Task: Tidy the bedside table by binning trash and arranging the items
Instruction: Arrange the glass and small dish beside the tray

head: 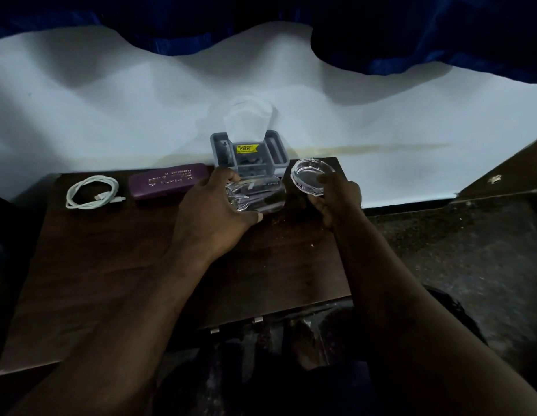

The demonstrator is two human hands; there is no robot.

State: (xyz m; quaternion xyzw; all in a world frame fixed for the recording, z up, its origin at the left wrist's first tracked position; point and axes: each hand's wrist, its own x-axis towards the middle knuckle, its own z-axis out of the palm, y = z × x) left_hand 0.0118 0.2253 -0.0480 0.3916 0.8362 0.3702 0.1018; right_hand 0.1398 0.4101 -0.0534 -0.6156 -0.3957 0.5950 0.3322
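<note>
On the dark wooden bedside table (141,265), my left hand (213,211) grips a clear drinking glass (261,195) lying tilted on its side, just in front of a grey plastic organiser (249,154). My right hand (336,199) holds a round clear glass dish (312,175) by its near rim, tilted above the table's back right corner. A purple spectacle case (168,181) lies at the back, left of my left hand. A coiled white cable (91,192) rests at the back left.
The organiser carries a yellow price sticker (247,148) and a clear plastic piece (247,115) stands up out of it. A white wall (111,115) rises behind the table and blue fabric (411,34) hangs above. Dark speckled floor (456,250) lies to the right.
</note>
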